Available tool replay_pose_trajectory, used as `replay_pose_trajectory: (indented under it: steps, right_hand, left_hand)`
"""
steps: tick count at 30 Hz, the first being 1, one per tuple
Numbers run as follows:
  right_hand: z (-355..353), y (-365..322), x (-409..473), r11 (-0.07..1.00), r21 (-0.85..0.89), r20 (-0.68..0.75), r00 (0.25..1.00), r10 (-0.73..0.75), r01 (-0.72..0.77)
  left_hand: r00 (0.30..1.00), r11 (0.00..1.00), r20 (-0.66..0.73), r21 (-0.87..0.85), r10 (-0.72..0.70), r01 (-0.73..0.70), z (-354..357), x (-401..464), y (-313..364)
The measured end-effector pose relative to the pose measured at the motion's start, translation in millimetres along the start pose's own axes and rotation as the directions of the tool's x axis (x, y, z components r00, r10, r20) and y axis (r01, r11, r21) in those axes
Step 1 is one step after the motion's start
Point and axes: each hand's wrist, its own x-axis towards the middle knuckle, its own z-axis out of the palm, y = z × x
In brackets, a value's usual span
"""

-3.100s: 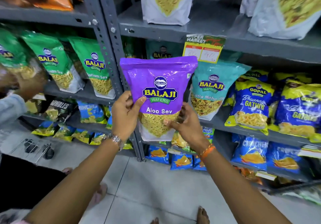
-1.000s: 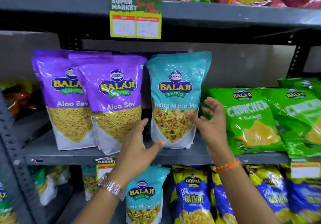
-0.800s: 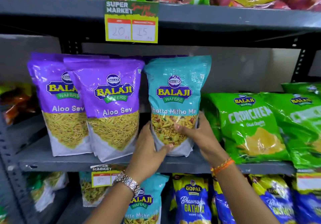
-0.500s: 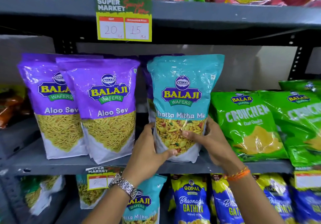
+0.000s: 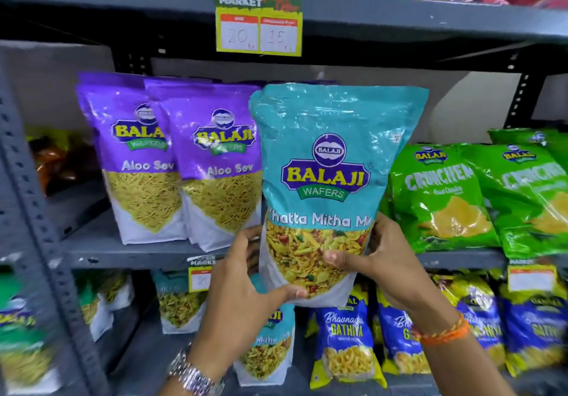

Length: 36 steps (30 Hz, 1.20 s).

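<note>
A teal Balaji Khatta Mitha Mix bag [image 5: 332, 137] is upright in front of the grey shelf [image 5: 129, 254], lifted off it and close to the camera. My left hand [image 5: 242, 291] grips its lower left corner, thumb across the bottom front. My right hand [image 5: 384, 257] grips the lower right side, thumb on the clear window. Two purple Aloo Sev bags [image 5: 215, 162] stand on the shelf just left of it.
Green Crunchex bags [image 5: 436, 192] lean on the shelf to the right. A price tag reading 20 and 15 [image 5: 259, 20] hangs from the shelf above. Blue Gathiya bags [image 5: 344, 334] and more teal bags fill the lower shelf. A grey perforated upright [image 5: 33, 211] stands left.
Three seconds ago both hands held a purple Aloo Sev bag. Since then they took hold of the teal bag on the shelf and pulled it up and toward me.
</note>
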Motion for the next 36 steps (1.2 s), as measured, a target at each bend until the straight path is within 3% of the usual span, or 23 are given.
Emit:
replay_pose_trajectory:
  steps: [8,16,25,36]
  right_hand:
    - [89,52,-47,0.992,-0.076,0.147,0.983,0.108,-0.098]
    - [191,174,-67,0.945,-0.166,0.178,0.934,0.311,-0.283]
    - [262,255,-42,0.932,-0.165,0.212,0.911,0.354,-0.323]
    - [278,293,8,0.904,-0.241,0.197,0.895,0.401,-0.352]
  left_hand:
    - [0.981,0.982,-0.088,0.072,-0.170,0.177,-65,-92,-71]
    - [0.884,0.862,-0.162,0.203,-0.438,0.465,-105,-138,-190]
    - [0.856,0.796,-0.171,0.315,-0.488,0.516,-130,-116,-261]
    - [0.837,0.761,-0.167,0.353,-0.521,0.544,-124,-88,-311]
